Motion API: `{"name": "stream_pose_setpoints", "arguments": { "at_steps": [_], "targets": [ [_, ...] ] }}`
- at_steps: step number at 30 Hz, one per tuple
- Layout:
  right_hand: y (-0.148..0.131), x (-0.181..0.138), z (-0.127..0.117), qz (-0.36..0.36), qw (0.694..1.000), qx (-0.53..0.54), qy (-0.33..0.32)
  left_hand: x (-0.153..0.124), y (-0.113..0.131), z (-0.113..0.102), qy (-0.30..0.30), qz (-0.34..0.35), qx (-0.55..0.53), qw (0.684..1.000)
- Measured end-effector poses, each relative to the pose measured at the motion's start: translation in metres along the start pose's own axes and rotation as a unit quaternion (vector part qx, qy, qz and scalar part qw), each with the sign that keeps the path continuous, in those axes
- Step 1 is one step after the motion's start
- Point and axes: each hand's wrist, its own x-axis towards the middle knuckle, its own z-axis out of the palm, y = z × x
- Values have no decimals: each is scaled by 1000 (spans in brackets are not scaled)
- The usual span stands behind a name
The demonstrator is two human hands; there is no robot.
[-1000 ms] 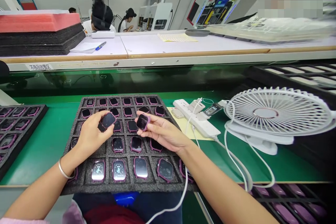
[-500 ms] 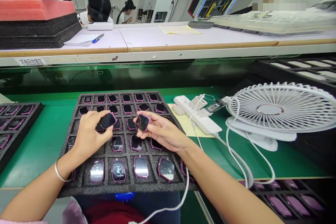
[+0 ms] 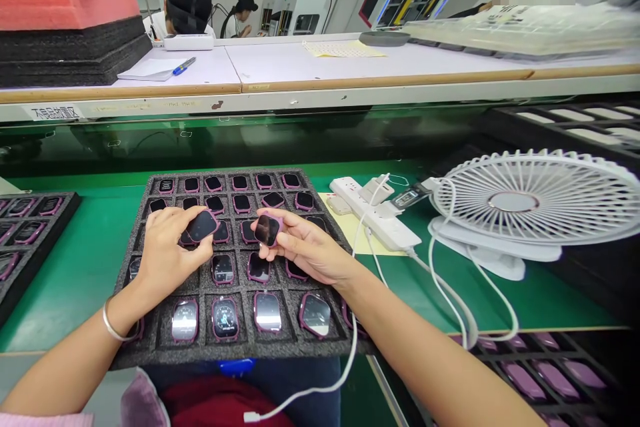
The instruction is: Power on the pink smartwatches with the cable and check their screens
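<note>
A dark foam tray [image 3: 245,345] lies in front of me, its compartments filled with purple-framed smartwatches without straps. Over its left half, my left hand [image 3: 167,247] grips one smartwatch [image 3: 202,226] between thumb and fingers, its dark screen tilted. My right hand [image 3: 310,247] pinches a second smartwatch [image 3: 267,229] by its edges above the tray's middle. Both screens look black, with some reflections on the right one. In the nearest row, a watch [image 3: 225,318] shows a lit dial, and the watch [image 3: 185,320] left of it is also lit.
A white power strip [image 3: 375,213] and a white fan [image 3: 530,203] stand right of the tray. A white cable [image 3: 320,389] hangs across the tray's front right. Another watch tray [image 3: 37,260] lies at left. A shelf [image 3: 280,73] spans the back, carrying foam blocks [image 3: 65,33].
The whole view has shifted slightly. My left hand has tilted its smartwatch a little; my right hand keeps its smartwatch in nearly the same spot.
</note>
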Motion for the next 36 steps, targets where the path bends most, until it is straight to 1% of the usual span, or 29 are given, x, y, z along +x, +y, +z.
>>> {"name": "stream_pose_setpoints", "arguments": {
  "at_steps": [9,16,25,36],
  "targets": [
    [1,-3,-1,-4,998,-64,10,-1,1,1,8,18,13,1000],
    [0,-3,1,-6,998,-66,2,-1,2,0,7,27,19,999],
    [0,-4,1,-8,997,-80,11,-2,2,0,5,27,26,999],
    [-1,-4,3,-14,997,-71,18,-1,4,-1,8,38,29,999]
  ]
}}
